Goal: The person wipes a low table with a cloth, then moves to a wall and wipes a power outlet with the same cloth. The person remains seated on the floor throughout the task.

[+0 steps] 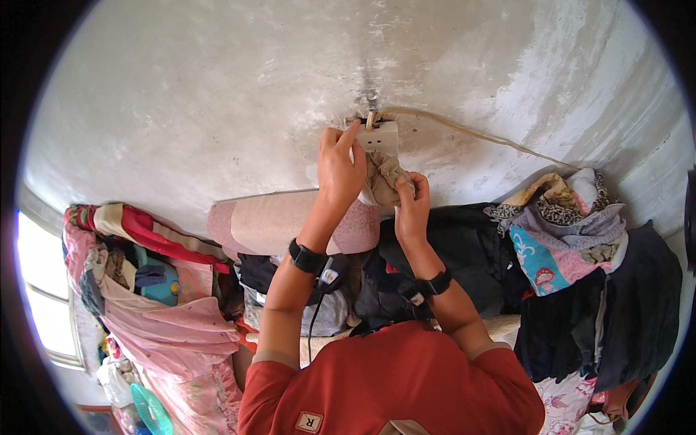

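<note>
A pale wall socket (378, 139) is fixed to the rough wall in front of me, with a cord running into its upper part. My left hand (342, 168) is at the socket's left side, its index finger stretched up against the top left corner and its other fingers partly bent. My right hand (413, 209), just below the socket, is closed on a crumpled grey-brown cloth (384, 174). The cloth bunches up against the socket's lower part and covers it. Part of the cloth lies behind my left wrist.
A beige cord (471, 130) runs along the wall to the right. Below the socket lies a pink roll (283, 221). Piled clothes (573, 210) are at the right, and pink fabric (163, 326) hangs at the left near a window (51, 297). Dark garments (464, 239) hang under my arms.
</note>
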Tool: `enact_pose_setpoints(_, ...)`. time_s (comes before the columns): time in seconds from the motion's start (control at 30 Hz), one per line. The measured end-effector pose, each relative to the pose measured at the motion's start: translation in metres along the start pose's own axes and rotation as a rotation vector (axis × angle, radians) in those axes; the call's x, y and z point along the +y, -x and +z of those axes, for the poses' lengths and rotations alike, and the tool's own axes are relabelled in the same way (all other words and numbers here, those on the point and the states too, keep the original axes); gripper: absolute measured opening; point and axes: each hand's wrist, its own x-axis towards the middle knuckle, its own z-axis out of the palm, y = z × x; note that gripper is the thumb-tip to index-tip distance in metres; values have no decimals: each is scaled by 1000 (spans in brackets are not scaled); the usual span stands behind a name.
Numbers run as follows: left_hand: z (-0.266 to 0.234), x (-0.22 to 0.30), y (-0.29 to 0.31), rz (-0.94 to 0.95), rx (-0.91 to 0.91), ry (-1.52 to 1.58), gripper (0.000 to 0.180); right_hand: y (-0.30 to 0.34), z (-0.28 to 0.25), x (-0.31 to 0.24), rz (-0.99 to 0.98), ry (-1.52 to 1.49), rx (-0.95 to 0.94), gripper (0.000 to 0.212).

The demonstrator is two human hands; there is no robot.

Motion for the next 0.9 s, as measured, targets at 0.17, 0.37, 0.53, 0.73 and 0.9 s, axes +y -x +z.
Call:
enact_pose_setpoints(0.17,-4,8,12,-52,128,110,18,0,-5,1,23,-55,0,24)
enact_pose_setpoints(0.37,-5,8,13,248,131,-82,5,4,-3,-2,10,-64,-3,25)
enact_pose_setpoints(0.53,0,28,27,199,-18,-61,8,1,-11,-1,-5,-61,36,21)
enact_pose_setpoints(0.73,1,40,49,261,42,76,7,1,-13,-13,-3,-109,42,24)
enact_pose_setpoints(0.9,-18,21,73,172,122,78,6,-12,-2,-21,-100,-71,47,25)
